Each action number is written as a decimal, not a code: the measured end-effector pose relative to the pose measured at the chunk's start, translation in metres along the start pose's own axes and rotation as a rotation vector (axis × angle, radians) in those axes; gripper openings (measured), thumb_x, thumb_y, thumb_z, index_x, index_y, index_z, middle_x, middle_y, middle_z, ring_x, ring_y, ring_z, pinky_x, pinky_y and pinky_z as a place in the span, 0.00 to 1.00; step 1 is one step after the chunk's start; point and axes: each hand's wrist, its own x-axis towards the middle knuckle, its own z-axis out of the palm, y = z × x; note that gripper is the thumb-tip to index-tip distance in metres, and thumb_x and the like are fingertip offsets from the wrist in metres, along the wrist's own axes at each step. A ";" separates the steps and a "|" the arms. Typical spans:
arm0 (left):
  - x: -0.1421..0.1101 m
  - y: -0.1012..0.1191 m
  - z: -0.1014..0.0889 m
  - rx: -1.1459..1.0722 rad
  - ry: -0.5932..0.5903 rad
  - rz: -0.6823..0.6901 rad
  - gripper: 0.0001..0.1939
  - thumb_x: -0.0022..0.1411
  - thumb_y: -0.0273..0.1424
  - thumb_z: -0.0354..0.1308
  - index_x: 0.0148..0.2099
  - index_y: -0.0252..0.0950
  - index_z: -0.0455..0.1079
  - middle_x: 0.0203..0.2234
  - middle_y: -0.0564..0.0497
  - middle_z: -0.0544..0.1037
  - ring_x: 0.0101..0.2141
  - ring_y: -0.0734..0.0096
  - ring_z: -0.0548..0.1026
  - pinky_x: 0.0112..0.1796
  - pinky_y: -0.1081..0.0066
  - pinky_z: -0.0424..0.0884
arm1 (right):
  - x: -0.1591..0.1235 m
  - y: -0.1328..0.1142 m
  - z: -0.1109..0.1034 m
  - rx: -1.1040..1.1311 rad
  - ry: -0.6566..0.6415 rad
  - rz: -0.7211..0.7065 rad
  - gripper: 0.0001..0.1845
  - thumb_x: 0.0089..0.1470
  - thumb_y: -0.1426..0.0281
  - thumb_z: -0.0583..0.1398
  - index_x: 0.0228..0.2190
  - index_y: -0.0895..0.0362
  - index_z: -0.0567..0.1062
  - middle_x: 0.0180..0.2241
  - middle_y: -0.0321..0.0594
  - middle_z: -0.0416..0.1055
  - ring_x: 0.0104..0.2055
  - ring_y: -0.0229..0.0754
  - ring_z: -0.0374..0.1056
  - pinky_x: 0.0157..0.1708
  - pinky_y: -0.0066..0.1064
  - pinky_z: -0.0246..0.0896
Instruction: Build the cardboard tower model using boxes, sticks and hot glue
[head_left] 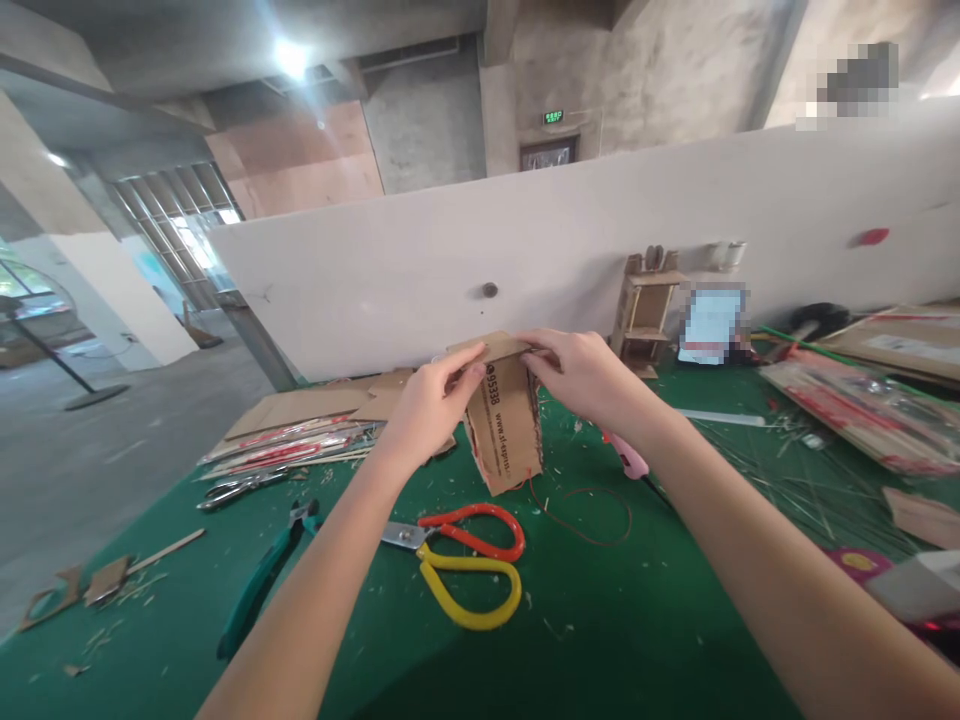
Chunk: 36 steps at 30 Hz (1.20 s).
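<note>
Both my hands are on an upright cardboard piece (502,420) with printed lettering and rough, torn-looking side edges. My left hand (442,390) pinches its top left corner between thumb and fingers. At the top right corner, my right hand (570,365) grips with bent fingers. A flat strip of cardboard (504,348) runs along the top, between the two hands. Thin reddish wire (600,540) curls out on the green table from beneath the cardboard. Scissors (469,560) with one red and one yellow handle lie in front, open a little.
Green-handled pliers (262,580) and metal pliers (244,488) lie left. A pink glue gun (628,458) rests beside my right forearm. Behind stand a small cardboard tower (646,305) and a phone (712,325). Cardboard sheets (277,410) and packaged sticks (862,410) flank the work area, before a white partition (375,270).
</note>
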 end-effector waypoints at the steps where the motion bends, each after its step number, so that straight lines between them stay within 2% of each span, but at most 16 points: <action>1: 0.000 0.001 0.001 -0.009 -0.001 0.002 0.23 0.66 0.42 0.48 0.60 0.41 0.65 0.56 0.50 0.70 0.52 0.62 0.72 0.52 0.59 0.70 | -0.002 -0.001 -0.002 -0.021 -0.014 0.006 0.18 0.59 0.69 0.53 0.49 0.55 0.73 0.37 0.44 0.78 0.39 0.48 0.72 0.39 0.38 0.65; 3: -0.001 0.004 0.002 -0.013 -0.007 0.012 0.22 0.66 0.41 0.49 0.60 0.40 0.64 0.56 0.49 0.70 0.52 0.62 0.72 0.52 0.59 0.70 | -0.006 -0.004 -0.006 -0.041 -0.054 0.020 0.21 0.58 0.68 0.54 0.53 0.56 0.69 0.39 0.46 0.77 0.40 0.50 0.72 0.38 0.39 0.65; 5: -0.001 0.005 0.002 -0.007 -0.016 0.025 0.22 0.66 0.38 0.50 0.60 0.39 0.64 0.56 0.49 0.71 0.51 0.63 0.73 0.53 0.60 0.70 | -0.009 -0.007 -0.008 -0.027 -0.083 0.008 0.23 0.59 0.69 0.53 0.55 0.55 0.66 0.38 0.45 0.77 0.39 0.49 0.72 0.36 0.37 0.65; 8: 0.000 0.004 0.002 0.005 -0.019 0.032 0.22 0.65 0.37 0.51 0.60 0.40 0.64 0.55 0.49 0.72 0.50 0.63 0.74 0.52 0.60 0.70 | -0.010 -0.008 -0.006 0.002 -0.050 -0.043 0.21 0.61 0.71 0.50 0.53 0.50 0.69 0.40 0.40 0.76 0.39 0.45 0.71 0.37 0.36 0.65; 13: 0.001 -0.002 -0.001 -0.006 -0.038 0.041 0.22 0.65 0.35 0.51 0.60 0.42 0.63 0.54 0.49 0.72 0.50 0.63 0.74 0.51 0.60 0.71 | -0.005 -0.007 0.002 -0.042 0.030 -0.049 0.18 0.61 0.70 0.50 0.48 0.49 0.73 0.45 0.40 0.75 0.44 0.46 0.71 0.42 0.39 0.64; 15: 0.000 -0.004 -0.002 -0.033 -0.067 0.032 0.24 0.65 0.34 0.51 0.63 0.43 0.59 0.51 0.49 0.75 0.48 0.65 0.75 0.49 0.61 0.73 | -0.004 -0.006 0.004 -0.051 0.042 -0.033 0.17 0.61 0.69 0.50 0.47 0.49 0.74 0.45 0.39 0.75 0.43 0.46 0.71 0.42 0.39 0.64; 18: -0.003 -0.006 -0.004 -0.070 -0.111 0.010 0.31 0.65 0.32 0.52 0.67 0.45 0.47 0.44 0.49 0.78 0.43 0.65 0.77 0.44 0.62 0.75 | -0.005 -0.003 0.006 -0.019 0.063 -0.024 0.16 0.61 0.69 0.51 0.46 0.50 0.75 0.41 0.39 0.77 0.40 0.45 0.72 0.38 0.38 0.65; 20: -0.004 -0.006 -0.005 -0.056 -0.095 -0.002 0.34 0.64 0.32 0.53 0.68 0.44 0.43 0.41 0.48 0.79 0.42 0.64 0.78 0.43 0.61 0.75 | -0.006 -0.002 0.009 0.009 0.092 0.003 0.16 0.60 0.68 0.52 0.45 0.51 0.76 0.37 0.39 0.78 0.37 0.45 0.73 0.36 0.37 0.65; 24: -0.008 -0.005 -0.003 0.023 0.002 -0.014 0.35 0.62 0.33 0.55 0.67 0.39 0.43 0.33 0.50 0.79 0.36 0.64 0.79 0.41 0.61 0.74 | -0.005 -0.002 0.010 0.076 0.228 0.086 0.16 0.59 0.68 0.53 0.46 0.53 0.76 0.35 0.39 0.79 0.34 0.45 0.73 0.35 0.37 0.67; 26: -0.010 -0.005 -0.001 0.028 0.041 -0.026 0.35 0.61 0.34 0.56 0.66 0.38 0.44 0.30 0.51 0.79 0.34 0.65 0.79 0.40 0.62 0.74 | -0.005 -0.006 0.004 0.093 0.306 0.101 0.17 0.59 0.66 0.53 0.47 0.53 0.75 0.36 0.40 0.79 0.34 0.45 0.74 0.36 0.38 0.68; 28: -0.011 -0.006 0.000 -0.003 0.070 -0.050 0.32 0.59 0.34 0.58 0.62 0.38 0.49 0.30 0.51 0.79 0.33 0.65 0.79 0.37 0.65 0.74 | -0.008 -0.012 -0.009 0.050 0.338 0.100 0.17 0.59 0.65 0.53 0.46 0.52 0.76 0.36 0.40 0.79 0.33 0.45 0.74 0.36 0.40 0.68; 30: -0.012 -0.008 0.002 -0.016 0.088 -0.066 0.21 0.58 0.35 0.59 0.52 0.38 0.59 0.30 0.51 0.79 0.32 0.66 0.79 0.34 0.67 0.75 | -0.014 -0.019 -0.026 -0.046 0.279 0.098 0.16 0.58 0.65 0.54 0.43 0.52 0.78 0.31 0.41 0.79 0.31 0.47 0.74 0.34 0.41 0.68; 32: -0.013 -0.009 0.004 -0.003 0.113 -0.070 0.10 0.58 0.35 0.58 0.41 0.38 0.64 0.30 0.51 0.79 0.31 0.67 0.79 0.33 0.69 0.75 | -0.024 -0.025 -0.043 -0.125 0.124 0.102 0.14 0.57 0.65 0.55 0.40 0.50 0.79 0.26 0.40 0.77 0.27 0.46 0.72 0.28 0.39 0.66; 34: -0.014 -0.011 0.006 0.022 0.166 -0.065 0.07 0.58 0.35 0.57 0.35 0.38 0.64 0.30 0.51 0.79 0.32 0.68 0.79 0.32 0.69 0.75 | -0.036 -0.029 -0.059 -0.160 0.015 0.095 0.12 0.56 0.65 0.56 0.38 0.48 0.79 0.23 0.39 0.76 0.24 0.45 0.71 0.25 0.37 0.64; 36: -0.015 -0.012 0.008 0.048 0.232 -0.050 0.06 0.58 0.34 0.57 0.34 0.38 0.63 0.31 0.50 0.79 0.32 0.68 0.79 0.31 0.69 0.75 | -0.049 -0.028 -0.068 -0.196 -0.019 0.092 0.10 0.54 0.64 0.58 0.35 0.46 0.80 0.21 0.38 0.75 0.22 0.44 0.70 0.23 0.36 0.63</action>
